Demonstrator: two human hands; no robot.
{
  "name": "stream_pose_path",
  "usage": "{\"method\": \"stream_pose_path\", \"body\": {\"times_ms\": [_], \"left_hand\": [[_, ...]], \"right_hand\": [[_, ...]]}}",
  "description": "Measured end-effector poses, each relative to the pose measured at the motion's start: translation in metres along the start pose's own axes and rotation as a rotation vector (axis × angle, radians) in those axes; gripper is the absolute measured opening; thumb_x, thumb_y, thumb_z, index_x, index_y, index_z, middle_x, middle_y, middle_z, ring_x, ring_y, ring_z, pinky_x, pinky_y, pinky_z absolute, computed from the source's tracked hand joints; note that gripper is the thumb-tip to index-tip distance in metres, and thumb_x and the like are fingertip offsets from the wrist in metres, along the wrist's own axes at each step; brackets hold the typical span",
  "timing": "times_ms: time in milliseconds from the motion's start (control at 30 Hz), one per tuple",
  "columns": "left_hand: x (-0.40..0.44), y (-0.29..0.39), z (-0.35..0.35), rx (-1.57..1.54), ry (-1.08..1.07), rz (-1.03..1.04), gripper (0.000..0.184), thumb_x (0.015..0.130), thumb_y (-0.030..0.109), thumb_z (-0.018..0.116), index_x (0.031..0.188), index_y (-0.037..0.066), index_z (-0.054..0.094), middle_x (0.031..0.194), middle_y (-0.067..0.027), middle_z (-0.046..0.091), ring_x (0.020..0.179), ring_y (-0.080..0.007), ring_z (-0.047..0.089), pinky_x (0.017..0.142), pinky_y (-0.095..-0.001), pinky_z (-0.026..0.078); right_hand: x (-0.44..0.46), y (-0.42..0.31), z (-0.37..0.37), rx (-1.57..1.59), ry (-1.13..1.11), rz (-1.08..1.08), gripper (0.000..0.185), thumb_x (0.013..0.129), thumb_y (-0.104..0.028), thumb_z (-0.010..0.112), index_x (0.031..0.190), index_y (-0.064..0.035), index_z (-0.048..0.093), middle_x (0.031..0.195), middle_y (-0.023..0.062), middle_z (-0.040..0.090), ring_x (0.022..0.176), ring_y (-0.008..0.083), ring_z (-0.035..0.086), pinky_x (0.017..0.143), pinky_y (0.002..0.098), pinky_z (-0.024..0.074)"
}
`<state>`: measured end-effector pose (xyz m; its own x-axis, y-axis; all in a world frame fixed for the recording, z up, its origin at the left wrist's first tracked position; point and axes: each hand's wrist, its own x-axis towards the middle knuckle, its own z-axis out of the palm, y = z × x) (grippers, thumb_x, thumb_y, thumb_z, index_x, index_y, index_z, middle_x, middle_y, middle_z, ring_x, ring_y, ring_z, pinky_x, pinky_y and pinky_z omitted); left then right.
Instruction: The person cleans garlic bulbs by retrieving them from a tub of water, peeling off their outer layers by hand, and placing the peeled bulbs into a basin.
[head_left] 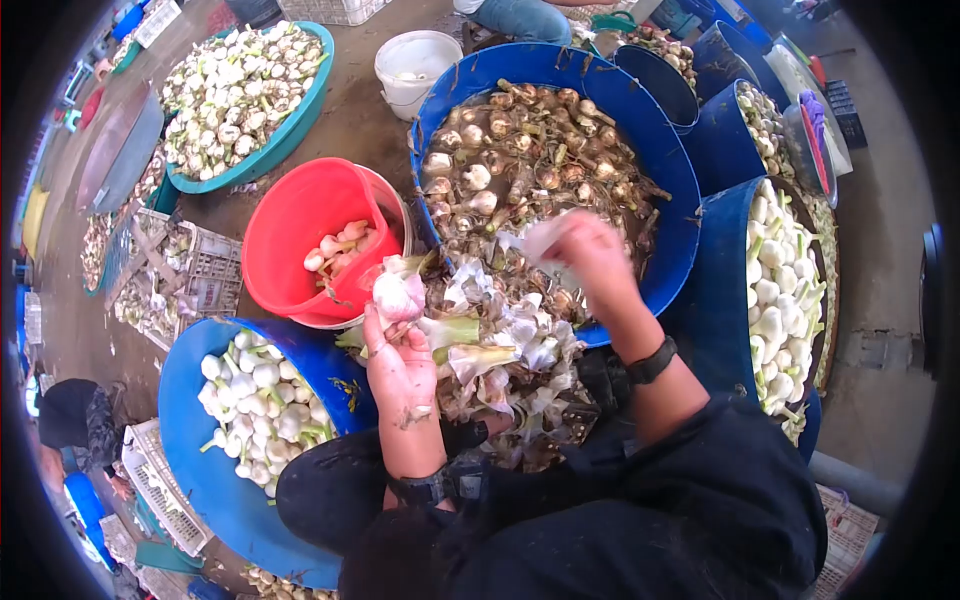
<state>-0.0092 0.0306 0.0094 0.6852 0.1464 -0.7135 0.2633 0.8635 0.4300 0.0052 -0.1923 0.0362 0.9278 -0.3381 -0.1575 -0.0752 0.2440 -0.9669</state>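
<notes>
My left hand (pixel 403 368) holds up a garlic bulb (pixel 400 296) with a pinkish-white skin, its fingers closed round the lower side. Blurred by motion, my right hand (pixel 590 250) pinches a pale, papery piece of garlic skin (pixel 543 238) above the blue tub. Below both hands lies a heap of loose garlic skins and cut stems (pixel 520 370), between my knees and the tub. The big blue tub (pixel 690 215) holds brown, unpeeled garlic bulbs (pixel 540 150) in murky water. A red bucket (pixel 290 200) with several pinkish bulbs stands just beyond my left hand.
Peeled white bulbs fill blue barrels to the left (pixel 190 440) and right (pixel 715 290). A green basin of garlic (pixel 320 90) and a white bucket (pixel 418 55) stand farther back. Plastic crates (pixel 215 270) lie at the left. Another person's jeans-clad leg (pixel 520 18) shows at the top.
</notes>
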Motion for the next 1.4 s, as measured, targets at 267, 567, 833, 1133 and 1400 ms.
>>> {"method": "stream_pose_path", "body": {"times_ms": [267, 567, 833, 1133, 1400], "left_hand": [[0.011, 0.042, 0.001, -0.501, -0.593, 0.059, 0.086, 0.074, 0.054, 0.058, 0.128, -0.006, 0.029, 0.115, -0.0201, 0.051, 0.110, -0.0294, 0.049, 0.096, -0.0414, 0.041], [0.022, -0.014, 0.008, 0.416, -0.096, 0.143, 0.034, 0.089, 0.026, 0.051, 0.115, 0.006, 0.047, 0.100, -0.0071, 0.055, 0.089, -0.0162, 0.053, 0.078, -0.0299, 0.043], [0.009, -0.048, 0.018, 0.895, -0.364, 0.238, 0.040, 0.093, 0.031, 0.043, 0.123, 0.005, 0.039, 0.111, -0.0092, 0.049, 0.096, -0.0163, 0.050, 0.079, -0.0306, 0.045], [0.004, -0.028, 0.007, 0.698, -0.219, 0.404, 0.023, 0.091, 0.017, 0.044, 0.107, 0.001, 0.048, 0.092, -0.0030, 0.051, 0.074, -0.0060, 0.044, 0.065, -0.0216, 0.039], [-0.001, -0.020, 0.007, 0.936, -0.402, 0.397, 0.015, 0.087, 0.011, 0.048, 0.090, -0.002, 0.055, 0.079, -0.0007, 0.053, 0.071, -0.0056, 0.045, 0.065, -0.0208, 0.039]], "right_hand": [[0.034, 0.039, 0.024, -0.928, -0.503, 0.034, 0.036, 0.082, -0.041, 0.054, 0.088, -0.0059, 0.061, 0.077, 0.0148, 0.062, 0.074, 0.0310, 0.060, 0.068, 0.0393, 0.0468], [0.163, 0.223, -0.120, -1.363, -0.458, 0.451, 0.043, 0.080, -0.025, 0.056, 0.118, -0.0070, 0.048, 0.098, 0.0147, 0.061, 0.096, 0.0297, 0.056, 0.088, 0.0363, 0.0411], [0.063, 0.079, -0.007, -0.080, -0.483, 0.642, 0.048, 0.093, -0.037, 0.039, 0.125, -0.0017, 0.045, 0.120, 0.0105, 0.054, 0.105, 0.0163, 0.051, 0.089, 0.0307, 0.0410], [-0.014, 0.046, 0.064, -0.874, -0.425, -0.434, 0.031, 0.082, -0.022, 0.056, 0.108, -0.0041, 0.055, 0.092, 0.0134, 0.059, 0.076, 0.0239, 0.059, 0.067, 0.0333, 0.0478], [-0.028, 0.018, 0.055, -1.209, -0.813, -0.436, 0.015, 0.076, -0.015, 0.052, 0.065, -0.0049, 0.051, 0.063, 0.0136, 0.057, 0.059, 0.0333, 0.056, 0.054, 0.0419, 0.0458]]}}
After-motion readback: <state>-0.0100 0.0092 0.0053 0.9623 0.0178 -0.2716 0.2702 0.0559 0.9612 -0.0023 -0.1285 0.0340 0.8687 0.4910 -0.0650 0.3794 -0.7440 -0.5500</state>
